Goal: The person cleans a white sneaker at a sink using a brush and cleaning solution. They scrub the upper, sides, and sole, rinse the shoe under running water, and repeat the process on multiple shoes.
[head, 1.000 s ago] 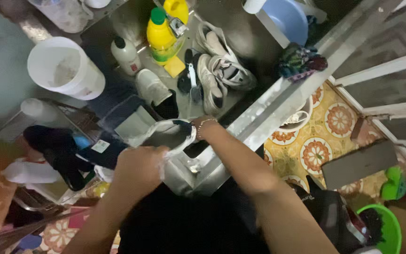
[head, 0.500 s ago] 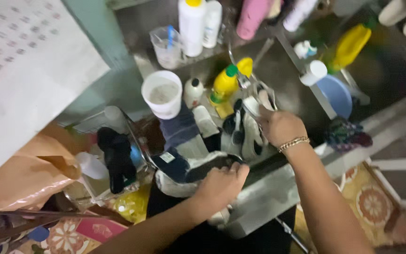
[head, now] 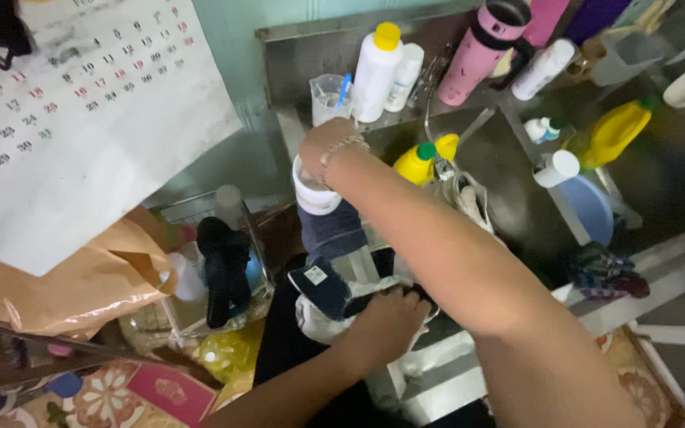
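Steel sink (head: 517, 198) crowded with bottles and shoes, two bare hands at work over it.

Nearest the camera, the left hand (head: 390, 321) is clenched on a white and dark shoe (head: 331, 297) at the sink's front edge, fingers curled over its opening. Just beyond, the right hand (head: 323, 147), a bracelet at its wrist, grasps a white tub (head: 315, 194) by the rim, above the shoe. To the left, a wire rack (head: 200, 261) holds dark cloth, with a tan plastic bag (head: 65, 281) beside it. Deeper in the basin lie another shoe (head: 469, 202), a yellow bottle with a green cap (head: 415, 162) and a blue bowl (head: 588, 210). Along the back ledge stand a measuring cup (head: 328, 99), a white bottle with a yellow cap (head: 376, 71) and a pink flask (head: 481, 55); a wall calendar (head: 81, 111) hangs at the left.
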